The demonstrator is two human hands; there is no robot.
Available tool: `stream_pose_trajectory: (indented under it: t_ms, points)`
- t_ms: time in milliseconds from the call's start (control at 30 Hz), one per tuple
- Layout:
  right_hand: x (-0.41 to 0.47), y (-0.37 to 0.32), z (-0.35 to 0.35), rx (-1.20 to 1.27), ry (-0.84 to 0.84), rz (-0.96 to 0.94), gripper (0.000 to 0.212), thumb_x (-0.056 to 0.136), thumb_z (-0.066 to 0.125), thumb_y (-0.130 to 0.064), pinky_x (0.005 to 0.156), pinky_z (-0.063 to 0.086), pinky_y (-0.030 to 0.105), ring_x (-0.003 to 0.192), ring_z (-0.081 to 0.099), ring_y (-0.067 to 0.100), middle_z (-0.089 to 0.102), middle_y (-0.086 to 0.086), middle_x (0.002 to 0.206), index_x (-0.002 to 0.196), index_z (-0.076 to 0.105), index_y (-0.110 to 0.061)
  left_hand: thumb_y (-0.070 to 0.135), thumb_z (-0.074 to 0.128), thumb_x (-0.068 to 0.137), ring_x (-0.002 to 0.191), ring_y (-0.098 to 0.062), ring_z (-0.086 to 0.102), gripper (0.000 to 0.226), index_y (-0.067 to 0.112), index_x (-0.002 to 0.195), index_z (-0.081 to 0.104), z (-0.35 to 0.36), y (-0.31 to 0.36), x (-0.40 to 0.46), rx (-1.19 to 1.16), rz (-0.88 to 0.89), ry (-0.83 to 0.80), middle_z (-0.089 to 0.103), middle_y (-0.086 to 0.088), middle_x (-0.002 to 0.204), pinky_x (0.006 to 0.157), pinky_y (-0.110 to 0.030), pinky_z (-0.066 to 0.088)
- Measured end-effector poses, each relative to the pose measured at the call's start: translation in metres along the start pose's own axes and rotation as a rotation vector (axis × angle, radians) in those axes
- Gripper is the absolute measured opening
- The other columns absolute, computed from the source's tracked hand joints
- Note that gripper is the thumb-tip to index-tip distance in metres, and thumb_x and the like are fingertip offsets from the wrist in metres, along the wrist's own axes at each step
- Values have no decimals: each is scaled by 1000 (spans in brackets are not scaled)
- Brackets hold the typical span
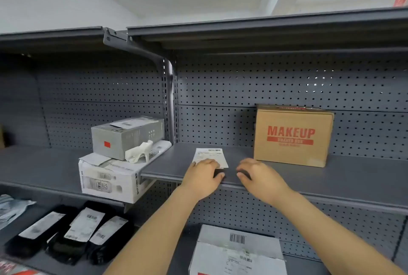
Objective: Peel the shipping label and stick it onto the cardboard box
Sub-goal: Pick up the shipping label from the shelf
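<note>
Left hand (203,174) rests on shipping label (210,157) beside cardboard box (292,135).

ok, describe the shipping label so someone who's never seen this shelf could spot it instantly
Find the brown cardboard box printed MAKEUP in red on the grey shelf. Left of it, flat on the same shelf near the front edge, lies the shipping label, with the left hand resting on its near end. It is the only loose white sheet on that board; other labels here sit on packages.

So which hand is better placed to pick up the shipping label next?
Left. The left hand already rests on the near edge of the shipping label lying flat on the shelf; the right hand sits beside it, off the label, nearer the cardboard box.
</note>
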State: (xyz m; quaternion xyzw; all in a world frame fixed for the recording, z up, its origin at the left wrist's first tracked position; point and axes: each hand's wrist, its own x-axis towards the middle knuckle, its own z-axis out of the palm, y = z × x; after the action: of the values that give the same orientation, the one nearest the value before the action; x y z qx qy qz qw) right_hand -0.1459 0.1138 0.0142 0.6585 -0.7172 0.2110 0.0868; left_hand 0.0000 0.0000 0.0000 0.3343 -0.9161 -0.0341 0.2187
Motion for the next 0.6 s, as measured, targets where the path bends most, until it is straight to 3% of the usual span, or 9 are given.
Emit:
stream_pose_trajectory:
  t_ms: [200,367,433,500,600]
  points:
    - [10,6,16,93,66,-9,20,93,48,-24,79,49,34,92,60,17,62,-6,105,99,66,-18,53,36,93,111,-24,53,48,20,119,60,14,1,11,55,84,-30,61,-2,119,93,-38,39]
    - [7,13,17,142,122,-1,19,93,49,-20,78,49,32,90,59,13,63,-8,102,99,66,-17,72,22,77,107,-19,48,80,19,123,59,17,-4,-2,203,282,36,54,1,114,94,-32,33]
    - [5,15,16,176,140,9,19,93,49,-19,79,49,31,89,59,13,63,-6,101,99,67,-16,65,31,81,106,-19,49,68,19,121,60,19,-5,-6,207,321,89,55,1,112,93,-30,31]
    - [2,16,16,207,161,29,18,93,50,-17,77,48,29,87,58,12,62,-5,98,99,67,-15,47,51,88,102,-20,50,41,19,115,62,21,-5,-9,124,346,174,58,2,109,91,-30,34]
    - [-3,17,14,237,194,64,16,93,52,-14,71,43,23,77,53,7,60,-5,89,97,67,-13,19,71,77,83,-23,57,16,16,93,68,21,2,-15,17,384,267,63,1,90,76,-37,48]
